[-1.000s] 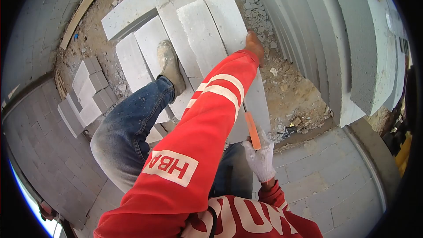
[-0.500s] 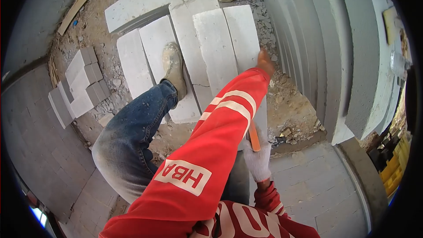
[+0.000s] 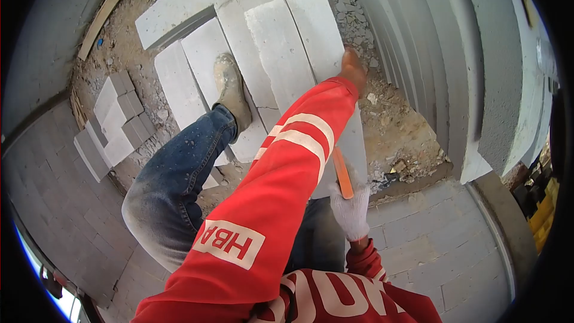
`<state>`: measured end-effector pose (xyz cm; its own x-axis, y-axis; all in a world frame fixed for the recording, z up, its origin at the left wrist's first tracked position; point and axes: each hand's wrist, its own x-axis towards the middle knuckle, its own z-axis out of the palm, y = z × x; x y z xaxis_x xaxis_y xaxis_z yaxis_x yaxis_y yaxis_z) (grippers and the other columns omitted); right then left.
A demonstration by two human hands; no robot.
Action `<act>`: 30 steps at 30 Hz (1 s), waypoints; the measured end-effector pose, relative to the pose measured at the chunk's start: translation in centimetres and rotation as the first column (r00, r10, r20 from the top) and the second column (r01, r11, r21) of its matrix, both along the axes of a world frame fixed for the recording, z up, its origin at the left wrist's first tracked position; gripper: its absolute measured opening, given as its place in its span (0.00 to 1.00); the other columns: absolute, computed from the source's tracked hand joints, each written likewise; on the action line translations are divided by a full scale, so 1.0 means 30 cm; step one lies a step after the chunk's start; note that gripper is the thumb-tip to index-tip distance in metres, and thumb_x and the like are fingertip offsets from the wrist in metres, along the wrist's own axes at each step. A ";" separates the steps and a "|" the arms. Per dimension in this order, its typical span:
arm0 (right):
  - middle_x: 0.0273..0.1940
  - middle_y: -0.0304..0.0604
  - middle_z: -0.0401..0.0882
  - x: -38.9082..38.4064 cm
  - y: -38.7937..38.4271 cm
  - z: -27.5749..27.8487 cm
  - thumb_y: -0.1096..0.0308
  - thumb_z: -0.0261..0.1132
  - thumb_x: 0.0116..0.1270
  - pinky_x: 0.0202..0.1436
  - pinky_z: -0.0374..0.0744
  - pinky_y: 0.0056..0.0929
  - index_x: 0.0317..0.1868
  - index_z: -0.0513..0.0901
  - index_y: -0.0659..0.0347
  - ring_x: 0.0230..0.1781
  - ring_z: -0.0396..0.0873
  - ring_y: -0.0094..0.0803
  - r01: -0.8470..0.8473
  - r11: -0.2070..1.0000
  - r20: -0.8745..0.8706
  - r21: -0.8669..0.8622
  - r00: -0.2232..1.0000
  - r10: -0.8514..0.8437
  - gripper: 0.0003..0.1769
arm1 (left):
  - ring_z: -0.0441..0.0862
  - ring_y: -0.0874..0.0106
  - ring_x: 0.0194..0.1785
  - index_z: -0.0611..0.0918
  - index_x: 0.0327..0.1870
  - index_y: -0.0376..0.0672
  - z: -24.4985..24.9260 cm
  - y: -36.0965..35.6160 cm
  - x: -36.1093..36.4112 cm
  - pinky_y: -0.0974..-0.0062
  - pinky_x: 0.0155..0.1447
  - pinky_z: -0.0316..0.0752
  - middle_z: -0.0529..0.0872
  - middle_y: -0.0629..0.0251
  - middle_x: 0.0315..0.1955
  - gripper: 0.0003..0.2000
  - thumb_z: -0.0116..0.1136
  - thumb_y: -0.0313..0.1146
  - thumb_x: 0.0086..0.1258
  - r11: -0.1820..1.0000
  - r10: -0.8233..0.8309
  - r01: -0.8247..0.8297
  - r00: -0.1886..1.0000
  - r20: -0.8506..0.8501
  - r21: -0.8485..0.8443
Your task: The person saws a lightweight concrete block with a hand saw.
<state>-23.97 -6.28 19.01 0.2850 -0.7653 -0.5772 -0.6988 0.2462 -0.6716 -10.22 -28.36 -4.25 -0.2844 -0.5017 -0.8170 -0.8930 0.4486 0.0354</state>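
Observation:
My left hand (image 3: 353,67), bare, is at the far right edge of a pale block (image 3: 317,30); its fingers are mostly hidden from me. The red left sleeve (image 3: 263,191) crosses over the blocks. Lower down, my right hand (image 3: 351,210), in a whitish knit glove, is closed on a flat orange bar (image 3: 342,173). The bar's upper part disappears behind the left sleeve, so its kind does not show. Another long pale block (image 3: 278,54) lies alongside. My left boot (image 3: 230,84) stands on one of the blocks farther left.
Tall grey slabs (image 3: 442,66) stand in a row at the right. Smaller cut blocks (image 3: 116,113) are piled at the left. Rubble (image 3: 353,15) and dirt lie around the blocks. A wooden strip (image 3: 110,9) runs along the upper left wall.
The whole view has shifted slightly, with the blocks now higher and more to the left. Both hands keep about the same places at the block and the orange bar.

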 end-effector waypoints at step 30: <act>0.41 0.59 0.88 0.010 0.015 0.020 0.74 0.71 0.63 0.36 0.83 0.36 0.64 0.81 0.70 0.27 0.82 0.48 0.057 0.998 0.040 0.005 0.998 -0.058 0.28 | 0.83 0.65 0.67 0.90 0.61 0.63 0.132 -0.068 0.040 0.57 0.71 0.67 0.89 0.72 0.61 0.28 0.60 0.66 0.64 0.991 0.050 -0.043 0.997 -0.054 0.126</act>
